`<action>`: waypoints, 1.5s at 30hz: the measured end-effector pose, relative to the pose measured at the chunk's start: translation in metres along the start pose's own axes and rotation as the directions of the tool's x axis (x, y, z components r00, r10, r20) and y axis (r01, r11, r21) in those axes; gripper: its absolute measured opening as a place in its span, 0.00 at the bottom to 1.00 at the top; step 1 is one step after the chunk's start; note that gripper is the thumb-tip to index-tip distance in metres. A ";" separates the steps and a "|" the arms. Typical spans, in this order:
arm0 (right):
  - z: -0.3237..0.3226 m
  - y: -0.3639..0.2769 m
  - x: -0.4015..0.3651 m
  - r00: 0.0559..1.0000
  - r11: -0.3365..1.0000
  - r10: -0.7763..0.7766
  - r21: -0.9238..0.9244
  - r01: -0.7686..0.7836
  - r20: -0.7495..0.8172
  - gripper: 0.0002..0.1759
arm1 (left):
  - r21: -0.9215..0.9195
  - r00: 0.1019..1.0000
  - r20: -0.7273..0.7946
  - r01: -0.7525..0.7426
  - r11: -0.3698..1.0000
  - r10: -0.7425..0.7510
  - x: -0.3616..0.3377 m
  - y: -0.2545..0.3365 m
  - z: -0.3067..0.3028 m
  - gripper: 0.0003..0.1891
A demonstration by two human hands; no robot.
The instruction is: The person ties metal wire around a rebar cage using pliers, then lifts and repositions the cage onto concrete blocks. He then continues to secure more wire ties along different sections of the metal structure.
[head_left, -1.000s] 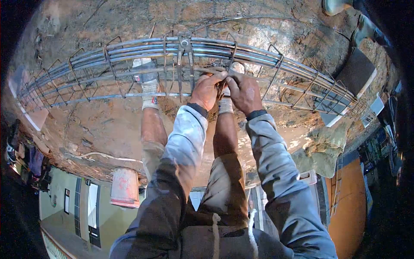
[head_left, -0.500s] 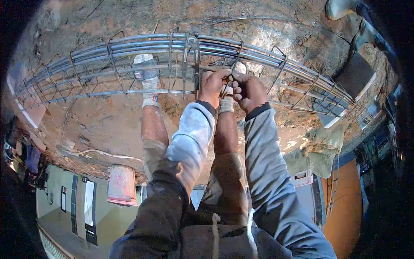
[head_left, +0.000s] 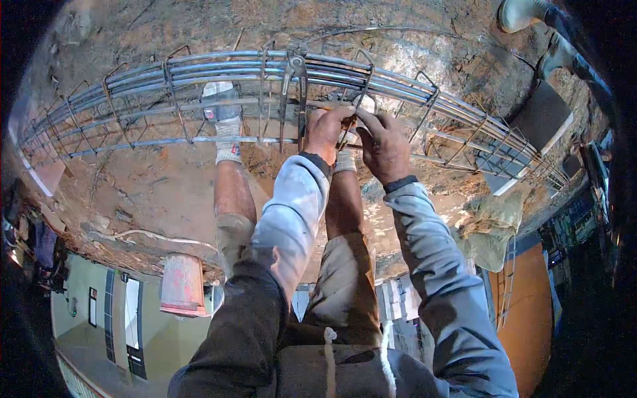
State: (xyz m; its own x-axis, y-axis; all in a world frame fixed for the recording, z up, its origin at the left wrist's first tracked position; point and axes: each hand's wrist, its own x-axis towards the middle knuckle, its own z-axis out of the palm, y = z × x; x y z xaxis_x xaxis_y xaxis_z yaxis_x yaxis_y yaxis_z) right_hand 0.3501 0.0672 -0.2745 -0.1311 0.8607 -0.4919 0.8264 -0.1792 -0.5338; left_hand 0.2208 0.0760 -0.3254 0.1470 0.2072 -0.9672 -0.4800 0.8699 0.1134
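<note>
A long cage of steel reinforcing bars (head_left: 225,66) with bent stirrups (head_left: 174,93) stretches across in front of me. My left hand (head_left: 324,132) is closed at the cage, its thumb and fingertips pinched together beside a stirrup. Close on its right, my right hand (head_left: 387,146) is curled with its fingertips touching the same spot. Whatever lies in either pinch is too small or hidden to make out. A pair of pincers (head_left: 294,66) hangs over the top bars, its handles pointing down just left of my left hand.
My feet, one in a sandal (head_left: 220,99), are under the cage on muddy ground (head_left: 166,199). Another person's boots (head_left: 521,14) stand at the upper right, near a dark board (head_left: 541,119). A reddish bucket (head_left: 183,284) and a crumpled sack (head_left: 494,232) lie behind me.
My right hand has turned and shifted slightly right, its back now facing up and its forearm swung outward. The left hand stays at nearly the same spot.
</note>
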 end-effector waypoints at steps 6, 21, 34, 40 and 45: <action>0.012 0.000 0.005 0.999 0.999 0.022 -0.024 -0.023 -0.040 0.11 | -0.036 0.999 0.006 0.033 0.999 -0.033 -0.008 0.004 0.005 0.07; 0.049 -0.020 0.005 0.512 0.208 0.841 0.767 -0.607 0.177 0.11 | 0.042 0.992 -0.016 0.125 0.991 -0.124 -0.006 0.005 0.003 0.07; 0.038 -0.111 0.076 0.972 0.932 0.223 -0.274 -0.236 -0.079 0.26 | -0.305 0.990 -0.115 -0.115 0.945 0.083 0.003 -0.173 -0.155 0.16; 0.023 -0.117 0.088 0.889 0.882 0.452 -0.184 -0.434 0.069 0.29 | -0.723 0.883 0.443 0.250 0.644 0.154 0.034 -0.183 -0.147 0.14; -0.041 -0.090 0.079 0.923 0.673 0.353 0.644 -0.364 0.152 0.21 | 0.139 0.967 0.241 -0.123 0.983 0.087 0.009 -0.033 -0.034 0.11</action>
State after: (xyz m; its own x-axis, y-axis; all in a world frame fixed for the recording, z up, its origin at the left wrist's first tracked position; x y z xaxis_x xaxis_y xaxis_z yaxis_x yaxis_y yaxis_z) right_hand 0.2875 0.1706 -0.2372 0.0882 0.6590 -0.7470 0.2514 -0.7403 -0.6235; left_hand 0.2081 0.0338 -0.3455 0.3086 0.3836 -0.8704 -0.3693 0.8916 0.2620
